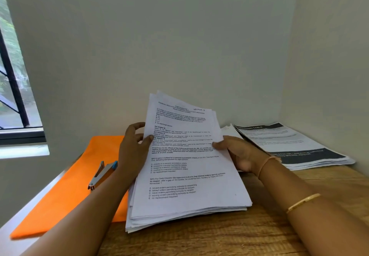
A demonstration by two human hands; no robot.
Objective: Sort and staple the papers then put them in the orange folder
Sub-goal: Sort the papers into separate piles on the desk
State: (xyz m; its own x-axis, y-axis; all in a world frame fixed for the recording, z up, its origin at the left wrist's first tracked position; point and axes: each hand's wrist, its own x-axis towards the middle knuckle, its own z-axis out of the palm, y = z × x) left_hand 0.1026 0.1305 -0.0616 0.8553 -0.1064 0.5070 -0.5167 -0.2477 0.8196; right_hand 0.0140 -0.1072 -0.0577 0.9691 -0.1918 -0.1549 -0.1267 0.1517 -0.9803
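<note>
The papers (187,185) sit as a thick loose stack in the middle of the desk (229,235). Their near end rests on the wood and the far end of the upper sheets is tipped up. 2 hands hold that raised part. The left hand (132,151) pinches the left edge, thumb in front and fingers (137,124) curled behind. The right hand (239,155) grips the right edge, thumb on top and palm beneath.

The unstapled sheets look light, floppy and likely to slide and fan, so gripping both long edges mid-length with support underneath seems safest.

Left of the stack lies the orange folder (65,195), its edge tucked under the papers, with the stapler (102,174) on it. Right of the stack and farther back, another pile of printed sheets (295,147) fills the wall corner. Bare wood in front of the stack offers the freest room for squaring the sheets.
</note>
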